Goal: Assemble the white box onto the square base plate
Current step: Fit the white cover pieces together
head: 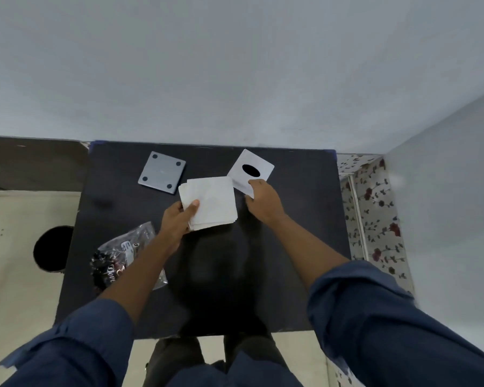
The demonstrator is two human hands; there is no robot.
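Left hand point(179, 216) grasps stacked white square panels point(210, 201); right hand point(263, 201) pinches holed white panel point(250, 170); grey base plate point(162, 172) apart.

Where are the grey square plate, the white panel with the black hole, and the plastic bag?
grey square plate point(162, 172), head view, top face
white panel point(260, 163), head view, beside hole
plastic bag point(132, 241), head view, label

Your view is evenly and softly lit, with no hard shadows. The dark table point(291, 247) shows a dull sheen and a faint reflection near you. Wide-angle distortion bends the wall point(235, 65) and stretches the sleeves point(389, 317). Fine detail is soft throughout.
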